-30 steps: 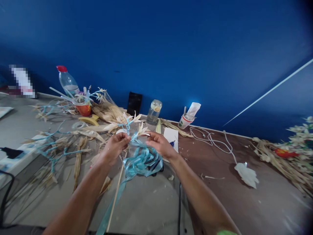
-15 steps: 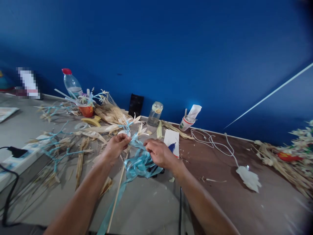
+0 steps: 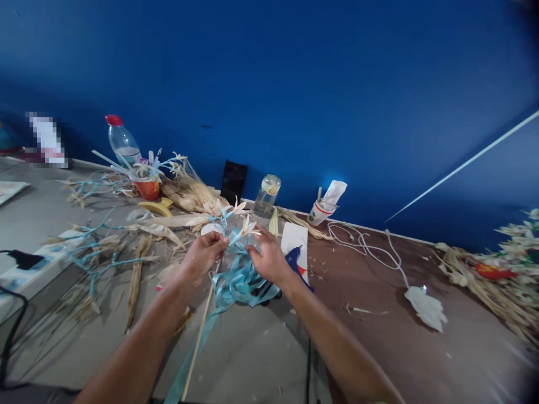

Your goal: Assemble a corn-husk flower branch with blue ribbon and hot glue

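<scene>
My left hand [image 3: 206, 252] is closed in a pinch on the thin stem of a flower branch [image 3: 225, 216], which has pale, husk-like petals and light blue wrapping. Close by on the other side is my right hand [image 3: 269, 258], its thumb and fingers apart beside a pale flower [image 3: 248, 227] and the upper strands of ribbon. A loose heap of shiny light blue ribbon [image 3: 238, 280] lies below both hands, one length trailing down towards the front edge. Alongside that length runs a thin pale stick [image 3: 197, 348]. The right fingertips are partly hidden by the flower.
A blue glue gun [image 3: 293, 258] lies on a white card [image 3: 290, 235] beyond my right hand. Blue-wrapped branches [image 3: 95, 269] and dried husks lie left, near a power strip [image 3: 46, 269]. A glass jar [image 3: 267, 196], red cup [image 3: 147, 189] and bottle [image 3: 122, 140] stand along the wall.
My right hand has gone from a closed grip at the ribbon to fingers apart, reaching up near the flower. More of the glue gun shows. My left hand keeps its pinch.
</scene>
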Tool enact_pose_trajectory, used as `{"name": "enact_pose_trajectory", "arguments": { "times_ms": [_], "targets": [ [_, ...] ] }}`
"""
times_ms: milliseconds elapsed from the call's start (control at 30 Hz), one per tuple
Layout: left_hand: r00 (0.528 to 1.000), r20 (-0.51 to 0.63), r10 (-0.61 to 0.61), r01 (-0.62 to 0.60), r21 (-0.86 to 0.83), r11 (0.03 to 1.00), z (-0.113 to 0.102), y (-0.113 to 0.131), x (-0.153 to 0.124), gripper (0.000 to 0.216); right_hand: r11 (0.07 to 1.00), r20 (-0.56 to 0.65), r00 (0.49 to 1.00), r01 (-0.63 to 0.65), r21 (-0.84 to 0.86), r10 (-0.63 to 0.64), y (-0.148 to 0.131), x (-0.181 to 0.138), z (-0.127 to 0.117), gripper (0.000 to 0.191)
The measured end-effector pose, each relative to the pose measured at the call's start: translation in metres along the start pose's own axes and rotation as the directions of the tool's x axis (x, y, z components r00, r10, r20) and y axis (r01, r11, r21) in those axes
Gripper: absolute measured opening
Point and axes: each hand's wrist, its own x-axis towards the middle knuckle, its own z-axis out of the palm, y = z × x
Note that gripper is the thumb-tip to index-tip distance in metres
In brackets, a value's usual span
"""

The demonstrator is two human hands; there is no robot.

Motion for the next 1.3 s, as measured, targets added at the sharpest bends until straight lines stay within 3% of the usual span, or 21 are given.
{"name": "enact_pose_trajectory", "arguments": {
  "times_ms": [67,100,200,267,400,467,567,700,867,1000,1067,1133,1200,1233,1300],
  "targets": [
    [1.0,-0.007,0.001,-0.001,0.001,1.0,0.002,0.0,-0.001,0.033,0.948,0.022,0.994,-0.105,0.301,0.104,0.002,0.003,0.01,0.031],
    [1.0,-0.014,0.001,-0.001,-0.002,1.0,0.003,0.001,-0.002,0.034,0.864,0.058,0.983,-0.18,0.469,0.174,0.003,0.004,0.014,0.031],
    [1.0,-0.025,0.007,-0.007,-0.006,1.0,0.003,0.003,-0.004,0.035,0.498,0.19,0.916,-0.356,0.791,0.353,0.006,0.01,0.022,0.028],
    [1.0,-0.018,0.006,-0.006,-0.005,1.0,0.004,0.005,-0.005,0.035,0.383,0.219,0.878,-0.394,0.836,0.425,0.008,0.014,0.022,0.019],
    [1.0,-0.023,-0.006,0.005,-0.018,1.0,0.004,0.008,-0.007,0.035,0.396,0.121,0.78,-0.438,0.807,0.614,0.018,0.025,0.014,0.029],
    [1.0,-0.019,-0.01,0.01,-0.031,0.999,0.005,0.008,-0.007,0.035,0.319,0.1,0.739,-0.404,0.857,0.666,0.022,0.029,0.01,0.031],
    [1.0,0.013,-0.011,0.011,-0.045,0.999,0.005,0.007,-0.007,0.035,0.2,0.224,0.778,-0.408,0.891,0.587,0.021,0.03,0.009,0.026],
    [1.0,0.011,-0.003,0.004,-0.022,1.0,0.005,0.007,-0.008,0.034,0.277,0.392,0.84,-0.505,0.817,0.374,0.008,0.026,0.013,0.025],
    [1.0,-0.015,0.001,0.0,0.096,0.995,0.005,0.009,-0.008,0.029,0.423,0.527,0.805,-0.592,0.686,0.273,0.006,0.028,0.015,0.02],
    [0.997,-0.07,0.033,-0.018,0.205,0.979,0.003,0.01,-0.008,0.023,0.477,0.57,0.802,-0.578,0.662,0.182,0.011,0.025,0.009,0.026],
    [0.993,-0.106,0.056,-0.026,0.267,0.963,0.002,0.012,-0.006,0.021,0.573,0.58,0.8,-0.551,0.606,0.156,0.008,0.019,0.004,0.026],
    [0.987,-0.135,0.083,-0.036,0.32,0.947,0.0,0.012,-0.005,0.019,0.739,0.533,0.83,-0.463,0.489,0.167,0.001,0.012,-0.003,0.021],
    [0.979,-0.17,0.116,-0.05,0.354,0.934,-0.002,0.012,-0.002,0.019,0.91,0.422,0.896,-0.285,0.301,0.14,-0.011,0.003,-0.008,0.016],
    [0.973,-0.187,0.135,-0.058,0.37,0.927,-0.003,0.011,-0.001,0.019,0.97,0.368,0.926,-0.163,0.183,0.086,-0.018,-0.001,-0.011,0.022],
    [0.963,-0.209,0.172,-0.075,0.405,0.911,-0.005,0.008,0.001,0.018,0.995,0.292,0.954,0.079,-0.056,-0.06,-0.032,-0.007,-0.017,0.029]
  ]
}}
